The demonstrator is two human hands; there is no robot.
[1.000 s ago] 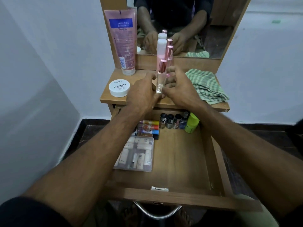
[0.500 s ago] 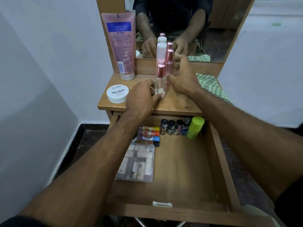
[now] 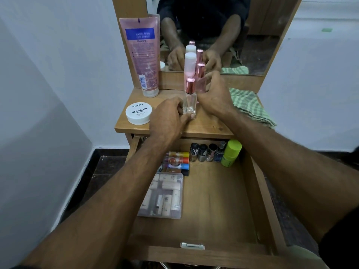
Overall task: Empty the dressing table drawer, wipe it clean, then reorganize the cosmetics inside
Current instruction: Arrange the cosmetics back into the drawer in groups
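Note:
The drawer (image 3: 217, 208) is pulled open below the dressing table top (image 3: 206, 126). Inside it lie a clear plastic case of small tubes (image 3: 165, 195), several coloured lip balms (image 3: 177, 160), a row of nail polish bottles (image 3: 206, 152) and a green roll-on (image 3: 231, 153). On the top, my left hand (image 3: 169, 117) pinches the base of a clear glass bottle with a rose-gold cap (image 3: 190, 98). My right hand (image 3: 215, 94) grips a pink bottle (image 3: 201, 82) behind it. A white-capped pink bottle (image 3: 190, 64) stands at the back.
A pink Vaseline tube (image 3: 142, 55) leans against the mirror frame at left. A white nail polish remover tub (image 3: 138, 113) sits on the top's left side. A green checked cloth (image 3: 250, 107) lies on the right. The mirror (image 3: 262, 35) reflects my arms.
My right hand has moved from the front clear bottle back to the pink bottle behind it. My left hand has stayed at the clear bottle's base. The camera has tilted slightly.

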